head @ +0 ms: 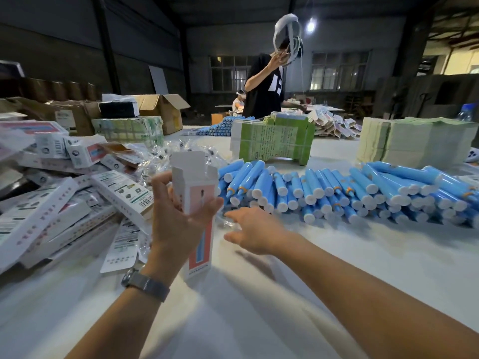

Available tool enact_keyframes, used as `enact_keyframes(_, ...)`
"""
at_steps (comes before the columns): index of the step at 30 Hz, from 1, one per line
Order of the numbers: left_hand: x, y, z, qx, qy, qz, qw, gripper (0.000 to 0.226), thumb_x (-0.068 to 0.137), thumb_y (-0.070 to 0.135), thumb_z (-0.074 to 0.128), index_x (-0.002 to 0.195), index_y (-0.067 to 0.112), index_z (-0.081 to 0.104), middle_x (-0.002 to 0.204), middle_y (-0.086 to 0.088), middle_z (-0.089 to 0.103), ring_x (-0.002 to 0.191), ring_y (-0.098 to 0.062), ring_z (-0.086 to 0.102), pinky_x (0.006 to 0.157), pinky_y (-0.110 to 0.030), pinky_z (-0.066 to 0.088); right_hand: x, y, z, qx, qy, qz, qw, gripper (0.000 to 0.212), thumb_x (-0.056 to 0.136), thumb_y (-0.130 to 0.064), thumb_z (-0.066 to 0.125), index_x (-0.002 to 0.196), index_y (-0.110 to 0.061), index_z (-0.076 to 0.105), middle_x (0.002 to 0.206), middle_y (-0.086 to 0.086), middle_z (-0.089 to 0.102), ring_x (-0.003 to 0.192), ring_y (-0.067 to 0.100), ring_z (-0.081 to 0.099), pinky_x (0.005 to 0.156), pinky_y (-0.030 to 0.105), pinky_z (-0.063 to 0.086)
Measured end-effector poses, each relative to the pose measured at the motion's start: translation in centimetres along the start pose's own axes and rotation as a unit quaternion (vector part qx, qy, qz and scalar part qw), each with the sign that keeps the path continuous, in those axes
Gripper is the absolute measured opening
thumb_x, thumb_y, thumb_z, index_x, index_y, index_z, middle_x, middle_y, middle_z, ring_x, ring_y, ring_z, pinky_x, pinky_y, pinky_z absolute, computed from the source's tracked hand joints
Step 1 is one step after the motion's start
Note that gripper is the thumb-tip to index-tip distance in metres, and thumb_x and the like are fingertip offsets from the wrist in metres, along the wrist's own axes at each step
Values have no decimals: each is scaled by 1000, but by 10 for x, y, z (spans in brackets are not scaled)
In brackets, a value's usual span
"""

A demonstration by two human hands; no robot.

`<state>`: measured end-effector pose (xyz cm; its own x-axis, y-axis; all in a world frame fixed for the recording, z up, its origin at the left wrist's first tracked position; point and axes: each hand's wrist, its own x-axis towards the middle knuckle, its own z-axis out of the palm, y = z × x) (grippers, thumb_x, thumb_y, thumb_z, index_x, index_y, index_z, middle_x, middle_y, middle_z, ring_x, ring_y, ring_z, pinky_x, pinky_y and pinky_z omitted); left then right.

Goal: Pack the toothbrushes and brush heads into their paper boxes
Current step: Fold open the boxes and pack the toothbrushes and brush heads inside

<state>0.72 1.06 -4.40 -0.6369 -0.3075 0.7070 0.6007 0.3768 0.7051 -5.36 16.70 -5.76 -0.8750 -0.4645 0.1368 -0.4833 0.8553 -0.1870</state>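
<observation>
White table (259,320): left hand (178,218) holds open pink-printed box (197,193), lettering unreadable.

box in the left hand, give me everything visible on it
The paper box is a slim white carton with a pink front panel printed with a blue toothbrush picture. Its top flaps stand open and what shows of the inside looks empty. It stands roughly upright, tilted slightly, and its bottom end looks to rest on the white table. The left hand grips it around the middle, fingers wrapped over the front. The right hand is apart from it, reaching toward the blue toothbrush pile.
</observation>
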Motion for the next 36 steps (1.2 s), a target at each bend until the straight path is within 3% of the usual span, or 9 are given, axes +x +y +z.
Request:
enact_keyframes(3,0,0,0,-3,2,-1,1000,69,68,13,88,106,29,34,93,0,66,75,-9,70,62,-23,59,14,-11,4,-29,-7,15,999,47,95,-43,54,139,-27,52,133,3,56,123,29,49,95,44,46)
enact_keyframes(6,-1,1,1,-23,9,-10,1000,68,65,19,90,100,36,35,91,-1,68,72,-7,70,60,-21,58,21,-15,10,-36,30,40,998,23,92,-32,56,101,-16,70,103,7,66,105,29,60,79,35,48)
enact_keyframes(8,-2,3,2,-40,8,-13,999,67,60,33,89,100,37,36,91,-1,68,72,-7,71,59,-21,57,21,-12,13,-23,52,60,997,16,91,-26,56,82,-16,64,88,8,61,98,30,61,72,34,45)
enact_keyframes(11,-6,6,8,-71,-2,-7,997,72,61,34,95,103,37,36,94,-8,68,74,-14,71,61,-27,59,16,-6,6,10,47,80,996,10,88,-17,58,94,-21,65,96,6,63,98,25,56,76,35,48)
enact_keyframes(15,-21,13,21,-111,-40,-2,993,56,66,46,77,100,58,35,96,5,68,73,-11,69,64,-30,58,-5,6,-27,100,71,56,991,46,84,-8,58,125,-29,56,98,3,62,93,21,59,79,32,48)
enact_keyframes(19,-32,18,30,-108,-73,13,991,54,69,47,74,100,65,33,99,4,68,75,-14,67,66,-31,58,-47,10,-83,427,277,-26,860,53,86,2,63,131,-27,57,80,5,61,60,13,58,56,27,51)
enact_keyframes(24,-42,24,36,-84,-80,54,992,57,71,45,75,102,64,31,103,-4,64,80,-23,67,68,-39,59,-88,-10,-117,485,374,-204,764,52,83,10,63,119,-25,56,76,-10,60,64,9,62,58,27,56)
enact_keyframes(29,-43,23,39,-83,-66,76,991,63,67,45,77,102,66,29,100,-8,64,81,-30,66,69,-41,59,-93,-25,-109,413,374,-257,790,72,81,11,64,138,-28,43,84,-6,54,76,6,58,68,24,56)
enact_keyframes(36,-40,21,39,-119,-68,67,988,65,67,43,80,104,66,32,96,19,69,74,-5,68,64,-21,55,-93,-30,-99,184,434,-261,842,38,85,-6,70,113,-27,56,89,-12,62,85,12,63,67,25,54)
